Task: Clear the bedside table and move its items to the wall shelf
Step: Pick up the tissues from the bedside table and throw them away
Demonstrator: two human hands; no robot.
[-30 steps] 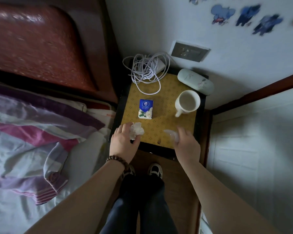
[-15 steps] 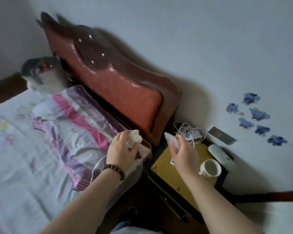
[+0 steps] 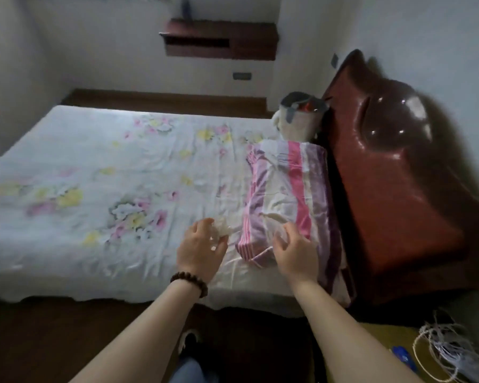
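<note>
My left hand (image 3: 201, 248) is closed around a crumpled white tissue (image 3: 221, 229), held over the bed. My right hand (image 3: 295, 251) grips a clear plastic wrapper (image 3: 280, 236), blurred and hard to make out, above the striped pillow. The dark red wall shelf (image 3: 219, 40) hangs on the far wall across the bed. At the bottom right corner, a slice of the yellow bedside table (image 3: 382, 338) shows a coiled white cable (image 3: 448, 352) and a blue tissue pack (image 3: 403, 355). The mug and the glasses case are out of view.
A bed with a floral sheet (image 3: 100, 178) lies between me and the shelf. A pink and purple striped pillow (image 3: 291, 194) rests by the red padded headboard (image 3: 398, 167). A stuffed toy (image 3: 299, 117) sits at the bed's far corner. Dark floor runs along the near bedside.
I have turned left, away from the bedside table, and now face the bed and the far wall shelf. Both hands have lifted their items off the table and carried them along.
</note>
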